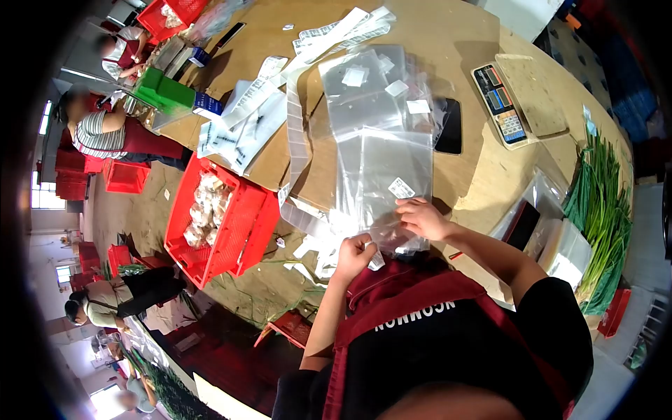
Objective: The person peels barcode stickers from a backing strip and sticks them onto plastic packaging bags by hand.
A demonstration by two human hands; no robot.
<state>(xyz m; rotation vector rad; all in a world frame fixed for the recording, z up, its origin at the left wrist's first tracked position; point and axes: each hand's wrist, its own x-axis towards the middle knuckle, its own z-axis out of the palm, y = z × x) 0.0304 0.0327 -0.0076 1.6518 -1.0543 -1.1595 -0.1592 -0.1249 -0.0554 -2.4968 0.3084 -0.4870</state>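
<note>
Clear plastic bags [385, 164] lie in a flat stack on the wooden table, reaching down to the person's apron. My right hand [422, 218] rests on the stack's lower right, its fingers bent beside a small printed label [401, 187] that lies on the plastic. At the lower left edge of the bags is my left hand [356, 255], its fingers curled together; what they hold, if anything, is too small to tell. Long strips of printed labels [297, 126] run along the left of the bags, with crumpled paper near my left hand.
A scale [500, 105] and a black phone [449, 126] are right of the bags. Green stalks [598, 210] line the right edge. Red crates [241, 234] stand left, one holding white bundles. A green box [162, 91] sits upper left; several co-workers are farther left.
</note>
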